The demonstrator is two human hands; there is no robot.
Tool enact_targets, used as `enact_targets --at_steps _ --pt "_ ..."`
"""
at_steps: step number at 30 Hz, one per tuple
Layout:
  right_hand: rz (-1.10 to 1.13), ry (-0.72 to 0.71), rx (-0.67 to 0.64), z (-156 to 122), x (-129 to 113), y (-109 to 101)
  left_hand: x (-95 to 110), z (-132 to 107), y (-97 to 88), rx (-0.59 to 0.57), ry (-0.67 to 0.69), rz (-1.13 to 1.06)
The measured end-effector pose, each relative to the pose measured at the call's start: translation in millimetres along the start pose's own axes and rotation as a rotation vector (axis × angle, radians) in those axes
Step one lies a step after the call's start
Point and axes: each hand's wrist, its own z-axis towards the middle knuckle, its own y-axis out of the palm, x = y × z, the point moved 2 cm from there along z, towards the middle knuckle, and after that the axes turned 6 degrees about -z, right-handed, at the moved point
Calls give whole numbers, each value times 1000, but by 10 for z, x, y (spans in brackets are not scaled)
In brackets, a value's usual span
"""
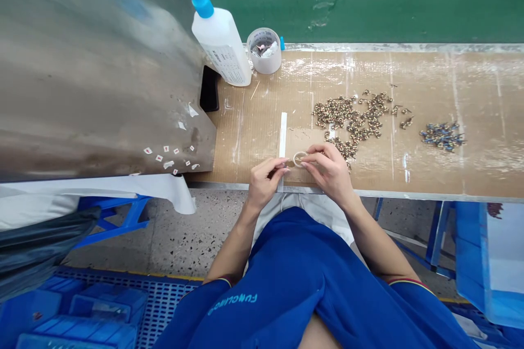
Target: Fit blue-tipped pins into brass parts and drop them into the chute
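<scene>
Right hand (329,173) pinching a small pale ring (300,159) between nearly closed fingertips, just above the cardboard-covered bench (483,92), left hand (266,182) curled close beside it with any hold impossible to tell, heap of small brass fittings (352,120) just beyond.

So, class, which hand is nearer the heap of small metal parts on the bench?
Right. The right hand sits at the lower edge of the heap of small metal parts; the left hand is farther left.
</scene>
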Motion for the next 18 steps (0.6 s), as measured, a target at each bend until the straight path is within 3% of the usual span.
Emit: enact_targets --at_steps 10,18 --pt "-255 -93 -91 152 -6 -57 51 -15 51 -92 159 5" --pt "-84 -35 -173 173 -9 14 54 25 46 -215 126 55"
